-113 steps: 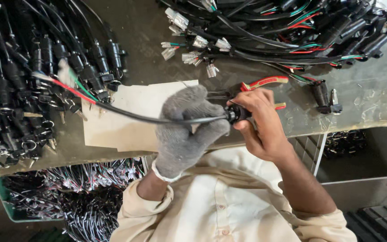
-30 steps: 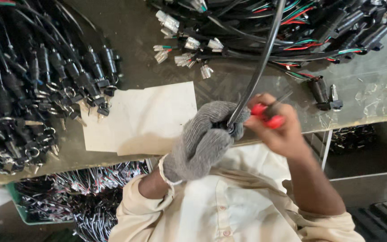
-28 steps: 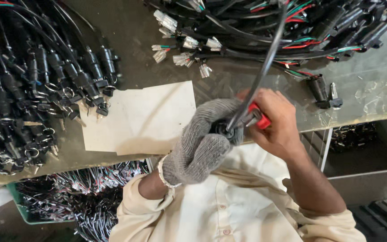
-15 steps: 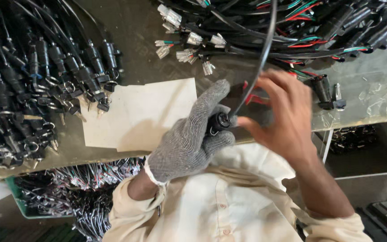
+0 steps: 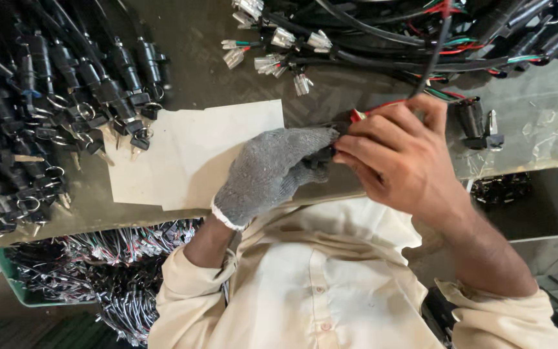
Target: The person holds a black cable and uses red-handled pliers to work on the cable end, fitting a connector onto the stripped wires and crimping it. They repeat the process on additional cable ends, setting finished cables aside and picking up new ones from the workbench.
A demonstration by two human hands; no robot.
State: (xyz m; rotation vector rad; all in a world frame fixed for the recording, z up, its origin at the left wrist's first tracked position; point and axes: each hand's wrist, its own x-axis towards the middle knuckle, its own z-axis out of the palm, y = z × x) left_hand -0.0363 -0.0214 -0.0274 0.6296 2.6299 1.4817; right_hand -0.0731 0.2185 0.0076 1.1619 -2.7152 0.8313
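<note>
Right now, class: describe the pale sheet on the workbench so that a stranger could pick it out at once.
Start at the grey-green workbench, between the black cable heaps. The pale cream sheet of card lies flat at its near edge, just left of the grey knitted-gloved left hand. It alone is flat, plain and light-coloured.

The glove [image 5: 267,174] is rough grey knit cloth. The sheet [image 5: 182,155] is matt paper. The cables [image 5: 369,29] are glossy black plastic; the bench [image 5: 537,129] is dull, scuffed metal.
</note>
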